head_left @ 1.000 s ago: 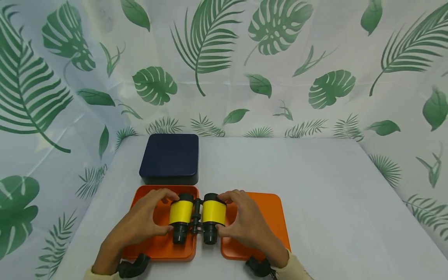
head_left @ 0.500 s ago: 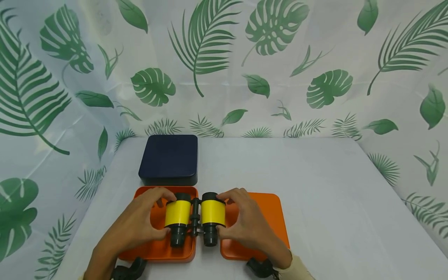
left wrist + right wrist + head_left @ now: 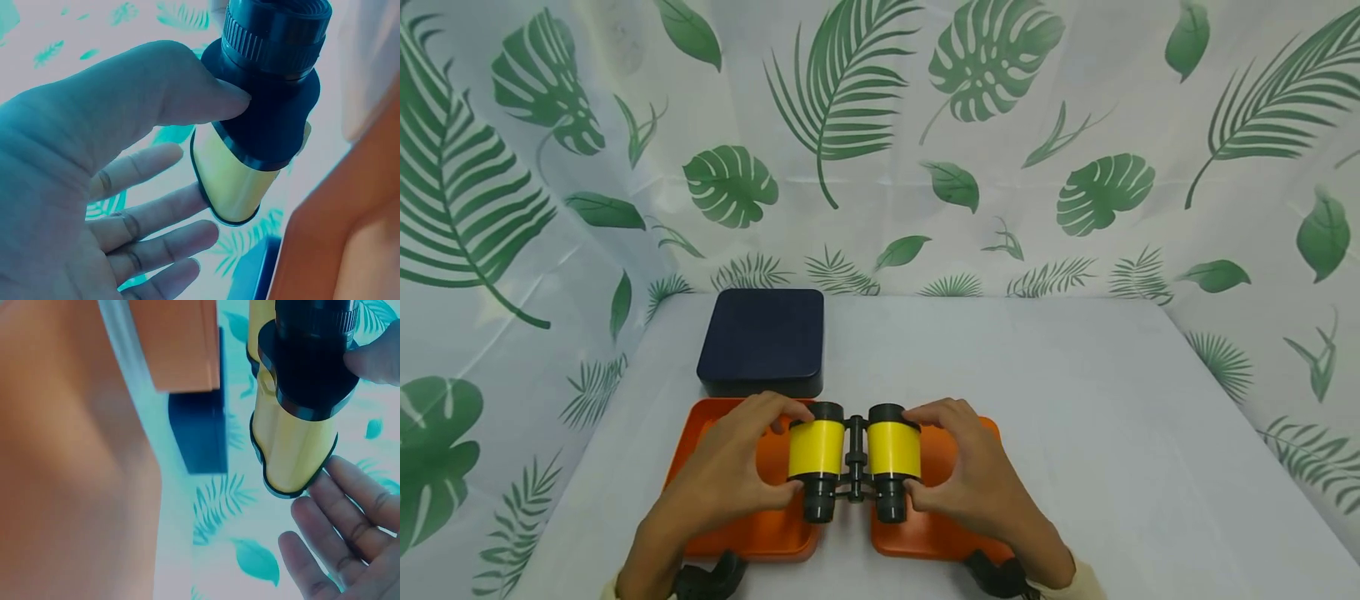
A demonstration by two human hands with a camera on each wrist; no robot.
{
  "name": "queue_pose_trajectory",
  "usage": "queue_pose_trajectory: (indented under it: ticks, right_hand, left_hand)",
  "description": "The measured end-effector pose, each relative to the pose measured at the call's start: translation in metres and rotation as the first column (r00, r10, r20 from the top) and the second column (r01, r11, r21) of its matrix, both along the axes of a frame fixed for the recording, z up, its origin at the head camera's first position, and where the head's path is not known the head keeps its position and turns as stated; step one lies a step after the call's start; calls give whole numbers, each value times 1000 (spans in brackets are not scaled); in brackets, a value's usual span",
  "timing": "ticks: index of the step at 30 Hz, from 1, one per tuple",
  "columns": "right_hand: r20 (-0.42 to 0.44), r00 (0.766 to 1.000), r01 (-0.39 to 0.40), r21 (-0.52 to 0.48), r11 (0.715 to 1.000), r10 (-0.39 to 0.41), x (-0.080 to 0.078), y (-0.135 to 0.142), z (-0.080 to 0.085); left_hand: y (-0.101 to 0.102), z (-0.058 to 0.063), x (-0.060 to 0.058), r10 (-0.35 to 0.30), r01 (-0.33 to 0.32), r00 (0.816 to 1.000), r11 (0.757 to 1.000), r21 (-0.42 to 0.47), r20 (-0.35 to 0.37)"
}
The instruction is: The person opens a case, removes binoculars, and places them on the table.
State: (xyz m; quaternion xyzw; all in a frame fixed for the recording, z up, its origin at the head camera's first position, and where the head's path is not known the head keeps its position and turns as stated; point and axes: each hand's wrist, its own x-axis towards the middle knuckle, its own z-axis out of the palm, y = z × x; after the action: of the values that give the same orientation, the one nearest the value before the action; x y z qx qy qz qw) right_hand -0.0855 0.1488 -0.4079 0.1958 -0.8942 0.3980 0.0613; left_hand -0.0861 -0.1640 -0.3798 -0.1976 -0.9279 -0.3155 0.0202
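Observation:
A pair of yellow and black binoculars [image 3: 817, 450] is held up between both hands, above the gap between two orange pieces. My left hand [image 3: 733, 467] pinches the left barrel, thumb at the eyepiece end and a fingertip at the far end. On the other side, my right hand [image 3: 973, 471] pinches the right barrel the same way. In the left wrist view the thumb presses the black part below the eyepiece [image 3: 275, 37]. Below the left hand lies an open orange box [image 3: 752, 546]; a flat orange lid [image 3: 925, 542] lies below the right hand.
A dark blue closed box [image 3: 763, 337] stands behind the orange box, close to its back edge. White table cloth [image 3: 1037, 358] spreads to the right and back. A leaf-printed curtain [image 3: 880, 192] borders the table behind and at both sides.
Both hands have moved right with the binoculars, from over the orange box's right part to over the gap and the lid's left edge. The boxes have stayed put.

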Motion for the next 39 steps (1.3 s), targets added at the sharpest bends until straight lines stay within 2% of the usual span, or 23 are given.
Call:
queue_pose_trajectory:
  ticks: [4, 12, 20, 28, 34, 39]
  right_hand:
    - [2, 1000, 19, 5, 1000, -19, 4, 13, -1]
    - [11, 998, 67, 24, 997, -67, 11, 43, -2]
    - [2, 996, 94, 39, 995, -94, 15, 72, -8]
    - [-35, 993, 113, 44, 993, -111, 21, 99, -10]
    - [-12, 985, 173, 132, 976, -173, 24, 115, -11]
    - [5, 983, 182, 129, 975, -184, 27, 128, -15]
  left_hand:
    - [13, -2, -1, -11, 10, 1000, 1000, 1, 29]
    - [40, -7, -2, -69, 65, 995, 996, 57, 70]
    - [67, -16, -3, -125, 123, 991, 991, 46, 53]
    - [98, -25, -1, -140, 136, 989, 986, 100, 42]
    - [121, -34, 0, -148, 144, 989, 980, 135, 18]
    - [137, -43, 1, -149, 147, 989, 977, 157, 3]
